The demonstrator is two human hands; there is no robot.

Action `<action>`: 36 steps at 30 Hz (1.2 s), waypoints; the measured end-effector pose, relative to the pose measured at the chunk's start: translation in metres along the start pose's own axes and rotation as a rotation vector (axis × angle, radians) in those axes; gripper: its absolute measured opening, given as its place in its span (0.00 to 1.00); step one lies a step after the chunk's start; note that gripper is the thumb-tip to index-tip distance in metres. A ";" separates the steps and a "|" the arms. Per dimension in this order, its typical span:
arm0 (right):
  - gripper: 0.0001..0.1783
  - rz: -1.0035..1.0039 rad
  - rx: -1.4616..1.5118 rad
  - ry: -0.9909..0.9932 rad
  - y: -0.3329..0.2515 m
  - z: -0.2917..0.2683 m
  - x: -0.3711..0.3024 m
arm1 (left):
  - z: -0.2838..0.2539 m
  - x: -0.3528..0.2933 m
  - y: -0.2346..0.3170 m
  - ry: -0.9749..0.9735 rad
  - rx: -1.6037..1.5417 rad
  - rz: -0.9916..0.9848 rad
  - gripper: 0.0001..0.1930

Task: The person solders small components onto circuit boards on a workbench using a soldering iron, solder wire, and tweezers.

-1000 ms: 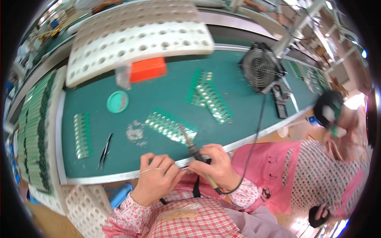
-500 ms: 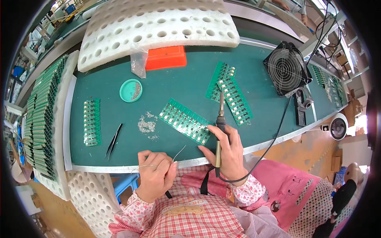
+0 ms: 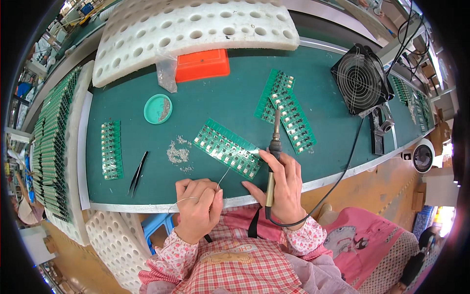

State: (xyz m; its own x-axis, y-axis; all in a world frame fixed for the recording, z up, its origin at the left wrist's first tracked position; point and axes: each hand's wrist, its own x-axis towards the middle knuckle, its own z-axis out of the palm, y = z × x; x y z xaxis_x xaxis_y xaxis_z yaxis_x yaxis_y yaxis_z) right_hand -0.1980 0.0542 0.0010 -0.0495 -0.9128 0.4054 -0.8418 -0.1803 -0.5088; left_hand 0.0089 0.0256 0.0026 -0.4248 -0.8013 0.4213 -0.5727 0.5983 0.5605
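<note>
A green circuit board panel (image 3: 227, 149) with rows of small white and black parts lies slanted on the bench before me. My left hand (image 3: 198, 205) is closed around a thin solder wire (image 3: 223, 176), whose tip reaches the panel's near edge. In my right hand (image 3: 285, 188) is a soldering iron (image 3: 270, 188), pointed away from me. Its metal tip shows over two overlapping board panels (image 3: 293, 122) farther back; whether it touches them I cannot tell. The right index finger lies by the slanted panel's right end, and the thumb is stretched toward its near corner.
Black tweezers (image 3: 138, 174), another board panel (image 3: 111, 149) and a pile of tiny parts (image 3: 178, 153) lie left. Behind are a green dish (image 3: 158, 109), a red bin (image 3: 203, 64) and white foam (image 3: 196, 34). A fan (image 3: 361, 81) and iron stand (image 3: 377, 130) are right, with the cord (image 3: 338, 181) nearby.
My left hand has moved slightly right, bringing the solder wire's tip up to the panel's near edge. The right hand keeps its hold on the iron. The view has shifted a little.
</note>
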 end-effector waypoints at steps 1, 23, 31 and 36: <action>0.41 0.001 0.000 0.000 0.000 0.000 0.000 | 0.001 0.000 0.001 0.008 0.011 0.003 0.07; 0.40 -0.003 0.021 0.091 0.000 0.006 -0.002 | 0.004 0.000 0.005 0.073 0.070 0.044 0.04; 0.40 0.023 -0.029 0.093 -0.003 0.006 -0.005 | 0.007 -0.001 0.005 0.061 0.058 0.039 0.05; 0.43 0.051 -0.126 0.067 -0.009 0.004 -0.006 | 0.004 0.002 0.004 0.045 0.045 0.040 0.08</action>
State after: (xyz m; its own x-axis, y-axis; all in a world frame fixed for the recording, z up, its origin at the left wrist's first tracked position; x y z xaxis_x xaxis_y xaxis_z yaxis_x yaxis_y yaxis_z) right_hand -0.1882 0.0596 0.0004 -0.1258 -0.8924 0.4334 -0.8979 -0.0833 -0.4322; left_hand 0.0029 0.0265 0.0022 -0.4163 -0.7752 0.4750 -0.5876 0.6281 0.5101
